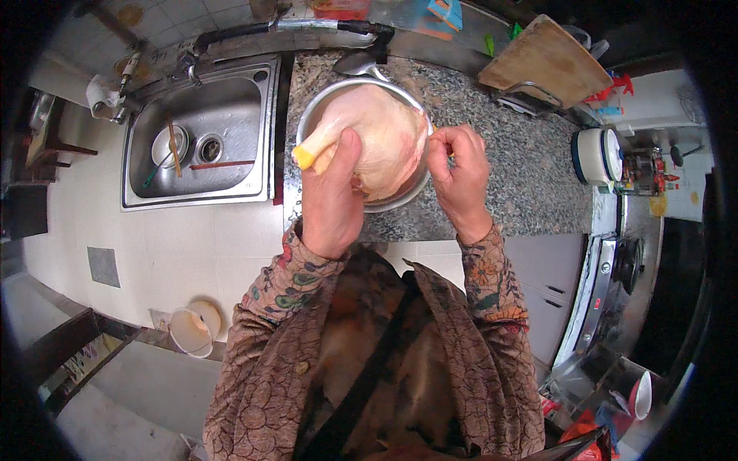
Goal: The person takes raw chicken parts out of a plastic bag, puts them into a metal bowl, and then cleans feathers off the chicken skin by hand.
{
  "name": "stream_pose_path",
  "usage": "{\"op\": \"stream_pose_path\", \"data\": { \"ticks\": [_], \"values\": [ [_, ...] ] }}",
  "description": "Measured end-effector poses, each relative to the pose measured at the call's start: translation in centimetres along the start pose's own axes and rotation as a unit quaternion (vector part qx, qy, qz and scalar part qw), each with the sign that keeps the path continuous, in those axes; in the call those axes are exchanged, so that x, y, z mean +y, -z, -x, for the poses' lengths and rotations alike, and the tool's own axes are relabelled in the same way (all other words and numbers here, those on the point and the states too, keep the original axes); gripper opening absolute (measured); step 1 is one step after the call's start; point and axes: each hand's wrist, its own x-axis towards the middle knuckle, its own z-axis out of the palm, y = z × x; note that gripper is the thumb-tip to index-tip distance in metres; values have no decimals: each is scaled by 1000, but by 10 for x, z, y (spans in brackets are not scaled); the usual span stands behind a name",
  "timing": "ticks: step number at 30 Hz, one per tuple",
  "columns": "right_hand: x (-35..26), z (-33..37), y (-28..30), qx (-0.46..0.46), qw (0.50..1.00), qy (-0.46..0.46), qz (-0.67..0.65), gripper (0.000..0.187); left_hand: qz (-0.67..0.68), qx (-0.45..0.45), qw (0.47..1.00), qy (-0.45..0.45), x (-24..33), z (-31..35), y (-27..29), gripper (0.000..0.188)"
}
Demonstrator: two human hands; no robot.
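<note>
A pale raw chicken (380, 127), with a yellow leg end poking out at the left, rests in a round metal bowl (419, 190) on the counter. My left hand (333, 201) grips it from the near left side, thumb lying over the leg. Its other fingers are mostly hidden under the meat. At the bowl's right rim, my right hand (461, 165) is closed in a pinch beside the chicken's edge. A small yellowish bit shows by its fingertips, too small to name.
Behind the bowl lies a metal ladle (356, 63). Left is a steel sink (269, 131) holding a white bowl (169, 146) and chopsticks (223, 164). A wooden cutting board (546, 61) leans at the back right, near a white pot-like appliance (596, 156) on the speckled counter (530, 169).
</note>
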Motion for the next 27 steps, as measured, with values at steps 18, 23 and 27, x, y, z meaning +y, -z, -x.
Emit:
{"op": "stream_pose_path", "data": {
  "ticks": [18,23,27],
  "values": [
    [-31,2,7,-20,996,84,-29,13,48,9,999,-1,0,-7,-8,38],
    [-30,-1,2,-11,993,114,-2,13,60,0,998,7,2,-4,-13,39],
    [-28,-1,0,-17,993,115,5,13,69,7,998,3,1,-2,-14,38]
  ]
}}
